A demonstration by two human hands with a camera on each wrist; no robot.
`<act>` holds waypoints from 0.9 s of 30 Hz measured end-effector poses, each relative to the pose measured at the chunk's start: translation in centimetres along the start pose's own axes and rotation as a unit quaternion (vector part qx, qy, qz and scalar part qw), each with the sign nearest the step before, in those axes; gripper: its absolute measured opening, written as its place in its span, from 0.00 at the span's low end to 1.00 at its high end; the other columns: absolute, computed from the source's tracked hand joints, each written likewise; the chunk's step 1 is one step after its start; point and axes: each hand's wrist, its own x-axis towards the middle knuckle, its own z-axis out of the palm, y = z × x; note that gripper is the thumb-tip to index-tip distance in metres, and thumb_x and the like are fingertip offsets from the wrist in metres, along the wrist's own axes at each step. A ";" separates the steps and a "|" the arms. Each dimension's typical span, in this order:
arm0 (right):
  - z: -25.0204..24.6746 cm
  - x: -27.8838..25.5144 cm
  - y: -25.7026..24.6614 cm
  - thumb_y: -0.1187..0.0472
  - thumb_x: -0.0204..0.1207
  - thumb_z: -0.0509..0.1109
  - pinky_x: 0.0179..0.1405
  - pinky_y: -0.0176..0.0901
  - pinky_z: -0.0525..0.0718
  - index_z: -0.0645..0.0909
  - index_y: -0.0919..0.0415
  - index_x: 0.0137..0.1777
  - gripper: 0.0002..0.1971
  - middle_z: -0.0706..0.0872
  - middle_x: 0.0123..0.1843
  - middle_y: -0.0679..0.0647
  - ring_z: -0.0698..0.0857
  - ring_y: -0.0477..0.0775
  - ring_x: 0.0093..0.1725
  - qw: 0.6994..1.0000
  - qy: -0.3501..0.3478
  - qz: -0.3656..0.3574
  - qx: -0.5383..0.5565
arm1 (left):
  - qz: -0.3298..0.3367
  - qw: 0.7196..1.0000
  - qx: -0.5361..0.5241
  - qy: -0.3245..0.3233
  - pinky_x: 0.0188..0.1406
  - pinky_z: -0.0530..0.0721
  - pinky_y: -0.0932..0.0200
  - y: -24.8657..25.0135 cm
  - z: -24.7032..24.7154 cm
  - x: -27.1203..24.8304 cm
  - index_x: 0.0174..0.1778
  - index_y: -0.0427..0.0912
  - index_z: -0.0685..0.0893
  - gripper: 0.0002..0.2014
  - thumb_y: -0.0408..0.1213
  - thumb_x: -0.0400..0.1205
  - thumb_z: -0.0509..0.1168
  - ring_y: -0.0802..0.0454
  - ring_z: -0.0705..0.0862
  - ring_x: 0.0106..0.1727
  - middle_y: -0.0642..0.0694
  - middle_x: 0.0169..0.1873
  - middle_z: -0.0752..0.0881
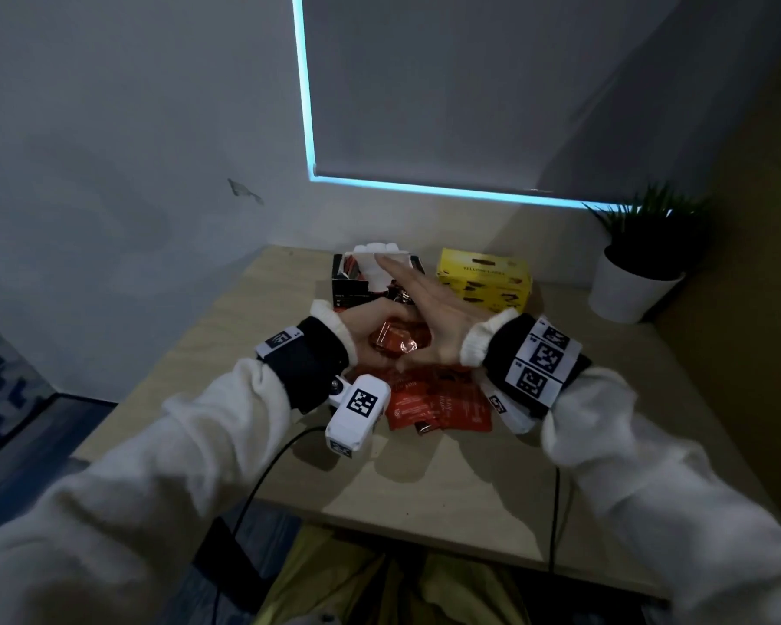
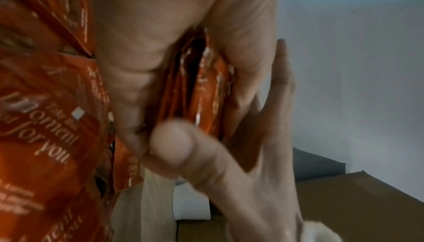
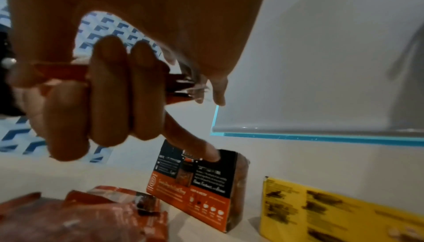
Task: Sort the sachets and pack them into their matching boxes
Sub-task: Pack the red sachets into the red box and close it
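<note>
My left hand (image 1: 375, 324) grips a small stack of orange sachets (image 1: 397, 342) on edge above the table. In the right wrist view its fingers (image 3: 107, 91) curl round the stack (image 3: 59, 68). My right hand (image 1: 420, 300) lies flat with straight fingers, its palm against the stack's right side. A loose pile of orange sachets (image 1: 438, 406) lies just below the hands. Behind them stands a black-and-orange box (image 1: 348, 290), open at the top with a white flap up. To its right sits a yellow box (image 1: 483, 281), closed.
A potted plant in a white pot (image 1: 636, 272) stands at the table's back right corner. Walls close off the back and the left. Two black cables (image 1: 262, 480) run over the table's (image 1: 424, 489) front edge.
</note>
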 end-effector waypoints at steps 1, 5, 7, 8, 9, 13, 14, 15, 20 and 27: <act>-0.1 -0.2 0.1 0.48 0.60 0.80 0.80 0.58 0.48 0.36 0.49 0.80 0.61 0.48 0.84 0.57 0.51 0.57 0.82 1.000 -0.010 0.011 -0.025 | -0.012 1.000 0.013 0.000 0.20 0.81 0.69 0.0 -0.1 0.0 0.24 0.41 0.83 0.20 0.30 0.82 0.55 0.57 0.84 0.21 0.49 0.17 0.84; 0.1 -0.6 0.3 0.43 0.61 0.77 0.79 0.59 0.51 0.37 0.45 0.80 0.58 0.55 0.82 0.57 0.58 0.60 0.80 0.994 -0.040 0.025 -0.100 | -0.034 0.997 0.042 0.046 0.19 0.79 0.71 0.0 0.2 0.1 0.33 0.45 0.74 0.15 0.31 0.85 0.50 0.62 0.80 0.21 0.55 0.16 0.83; 0.3 -0.6 0.2 0.45 0.64 0.75 0.78 0.59 0.55 0.38 0.46 0.80 0.54 0.56 0.81 0.58 0.59 0.61 0.79 0.992 -0.046 0.015 -0.118 | -0.037 0.998 0.045 0.034 0.22 0.82 0.70 0.1 0.3 0.1 0.36 0.44 0.75 0.13 0.30 0.84 0.51 0.59 0.82 0.28 0.50 0.26 0.84; 0.3 -0.7 0.2 0.46 0.65 0.74 0.79 0.58 0.54 0.38 0.46 0.80 0.53 0.54 0.82 0.58 0.57 0.61 0.80 0.991 -0.049 0.013 -0.124 | -0.045 0.998 0.039 0.018 0.24 0.84 0.67 0.2 0.3 -0.1 0.38 0.43 0.76 0.11 0.31 0.83 0.53 0.57 0.84 0.31 0.48 0.29 0.85; 0.2 -0.7 0.2 0.46 0.65 0.74 0.79 0.58 0.52 0.38 0.47 0.80 0.53 0.51 0.83 0.58 0.55 0.60 0.81 0.990 -0.056 0.012 -0.126 | -0.054 0.998 0.033 0.008 0.24 0.85 0.65 0.4 0.4 -0.3 0.39 0.42 0.78 0.09 0.33 0.83 0.54 0.55 0.87 0.30 0.47 0.28 0.87; 0.1 -0.8 0.1 0.44 0.65 0.74 0.79 0.58 0.53 0.35 0.45 0.79 0.55 0.47 0.84 0.55 0.53 0.58 0.82 0.992 -0.073 0.014 -0.106 | -0.074 0.997 0.007 -0.007 0.24 0.87 0.61 0.5 0.4 -1.0 0.34 0.39 0.80 0.14 0.40 0.82 0.56 0.52 0.87 0.24 0.45 0.21 0.87; 0.1 -0.7 0.0 0.42 0.64 0.74 0.78 0.59 0.56 0.35 0.44 0.79 0.55 0.47 0.84 0.54 0.54 0.59 0.81 0.992 -0.069 0.017 -0.102 | -0.072 0.997 0.008 0.012 0.28 0.88 0.60 0.5 0.4 -1.2 0.33 0.39 0.81 0.15 0.40 0.82 0.56 0.52 0.88 0.26 0.45 0.23 0.87; 0.1 -0.7 -0.2 0.40 0.63 0.74 0.77 0.60 0.59 0.36 0.44 0.79 0.56 0.48 0.84 0.55 0.57 0.59 0.81 0.993 -0.060 0.021 -0.097 | -0.063 0.998 0.004 0.030 0.34 0.87 0.58 0.2 0.1 -0.8 0.34 0.42 0.82 0.14 0.38 0.82 0.56 0.52 0.87 0.29 0.46 0.26 0.86; 0.6 -0.1 -0.3 0.46 0.65 0.75 0.65 0.57 0.77 0.48 0.50 0.79 0.48 0.66 0.73 0.60 0.72 0.63 0.69 0.994 0.015 0.030 -0.104 | -0.009 0.997 -0.051 0.050 0.25 0.82 0.67 0.3 0.2 -0.7 0.33 0.43 0.77 0.14 0.27 0.82 0.53 0.59 0.82 0.24 0.52 0.20 0.83; 0.6 0.2 -0.5 0.53 0.65 0.75 0.67 0.59 0.75 0.51 0.49 0.79 0.46 0.69 0.70 0.63 0.72 0.65 0.67 0.994 0.041 0.010 -0.102 | 0.047 0.999 -0.021 0.010 0.31 0.82 0.64 0.0 0.3 -0.1 0.36 0.41 0.80 0.12 0.26 0.80 0.55 0.59 0.86 0.28 0.51 0.21 0.87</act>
